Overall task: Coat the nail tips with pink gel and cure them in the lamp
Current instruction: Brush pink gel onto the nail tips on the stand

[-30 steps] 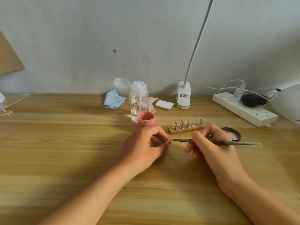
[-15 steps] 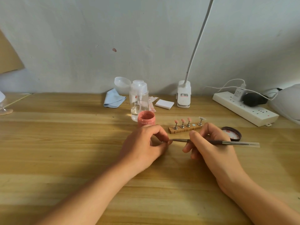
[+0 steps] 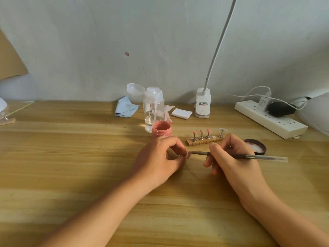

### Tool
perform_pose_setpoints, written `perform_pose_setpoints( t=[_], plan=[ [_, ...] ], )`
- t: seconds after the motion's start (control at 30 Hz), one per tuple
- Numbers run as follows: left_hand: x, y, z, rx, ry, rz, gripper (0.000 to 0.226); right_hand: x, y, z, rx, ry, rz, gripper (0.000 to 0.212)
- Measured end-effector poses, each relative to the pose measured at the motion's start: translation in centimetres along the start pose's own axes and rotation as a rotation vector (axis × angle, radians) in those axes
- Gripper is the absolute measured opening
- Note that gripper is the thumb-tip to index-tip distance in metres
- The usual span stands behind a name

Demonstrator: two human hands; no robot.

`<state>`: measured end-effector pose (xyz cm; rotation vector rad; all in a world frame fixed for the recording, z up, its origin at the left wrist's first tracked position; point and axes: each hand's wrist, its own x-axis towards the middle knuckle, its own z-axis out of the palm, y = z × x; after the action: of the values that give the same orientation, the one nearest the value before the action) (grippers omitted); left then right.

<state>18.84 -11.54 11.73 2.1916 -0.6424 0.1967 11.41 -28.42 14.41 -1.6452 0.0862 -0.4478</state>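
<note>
The left hand (image 3: 158, 159) rests on the wooden table (image 3: 71, 157) at centre, fingers curled, thumb and forefinger pinching a small nail tip stand (image 3: 180, 154). Only a glint of its metal base shows between the fingers; the tip it carries cannot be made out clearly. The right hand (image 3: 231, 161) grips a thin gel brush (image 3: 249, 156) in a pen hold, thumb and forefinger closed round the shaft. The brush lies nearly level, its bristle end meeting the left fingertips and its clear rear end pointing right. Just behind the left hand stands the open pink gel jar (image 3: 162, 129), and its dark lid (image 3: 256, 147) lies inner face up behind the right hand. Between jar and lid sits a wooden holder strip (image 3: 199, 142) carrying three pink-coated nail tips (image 3: 201, 131) on upright stands, then one vacant magnet spot (image 3: 213, 136), then one clear uncoated tip (image 3: 222, 129) at the right end. Further back, near the wall, from left to right: a folded blue cloth (image 3: 125, 108), a clear pump dispenser bottle (image 3: 154, 107) with its cap flipped open, white pads (image 3: 181, 113), a white clip-on gooseneck lamp (image 3: 203, 104) and a white power strip (image 3: 270, 119) with two plugs inserted. A white domed unit (image 3: 316, 113) is cut off by the right frame edge — its type cannot be confirmed.
</note>
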Motion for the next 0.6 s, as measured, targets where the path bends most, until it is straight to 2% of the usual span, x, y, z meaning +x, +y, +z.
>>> perform_pose_setpoints(
  t=[0.27, 0.43, 0.53, 0.6],
  plan=[
    [0.1, 0.0, 0.0, 0.013, 0.001, -0.003, 0.016, 0.0, -0.1, 0.0, 0.004, 0.028, 0.005, 0.022],
    [0.0, 0.5, -0.2, 0.012, -0.014, -0.024, 0.016, -0.3, -0.5, -0.1, 0.075, 0.125, -0.132, 0.031],
    [0.0, 0.6, -0.4, -0.006, -0.028, -0.067, 0.019, -0.3, -1.5, 0.2, 0.028, 0.099, -0.174, 0.018],
    [0.1, 0.7, -0.4, -0.022, -0.031, -0.088, 0.026, 0.0, -2.3, 0.9, 0.027, 0.015, -0.144, 0.009]
  ],
)
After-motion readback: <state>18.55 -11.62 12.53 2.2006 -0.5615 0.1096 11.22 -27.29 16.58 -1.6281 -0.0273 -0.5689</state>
